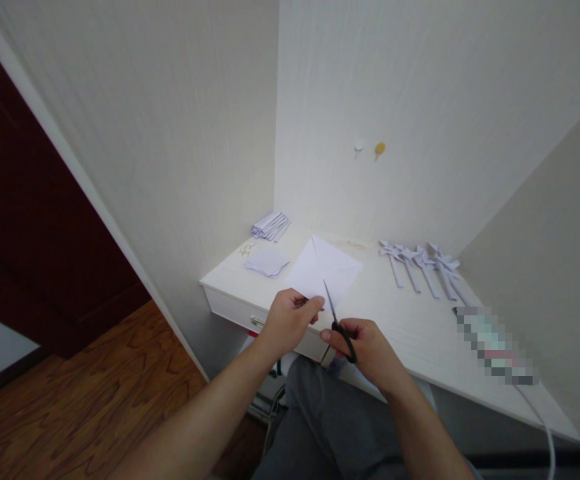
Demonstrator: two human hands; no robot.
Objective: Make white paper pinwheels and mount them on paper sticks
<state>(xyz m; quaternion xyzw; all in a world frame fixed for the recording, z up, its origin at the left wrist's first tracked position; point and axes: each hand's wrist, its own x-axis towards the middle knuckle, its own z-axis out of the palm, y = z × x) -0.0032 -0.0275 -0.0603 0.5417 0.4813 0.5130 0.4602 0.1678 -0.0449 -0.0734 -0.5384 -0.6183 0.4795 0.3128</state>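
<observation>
My left hand (290,320) pinches the near corner of a white square paper sheet (325,267) with crease lines, held up over the white desk (410,327). In my right hand (365,350) are black-handled scissors (337,317). Their blades point up and away and meet the sheet's near edge beside my left fingers.
At the desk's back left lie a bundle of folded paper strips (271,225) and a stack of small paper squares (267,261). Several finished paper pinwheels on sticks (423,263) lie at the back right. A blurred-out object (495,347) with a white cable sits at the right. A drawer (250,320) is below.
</observation>
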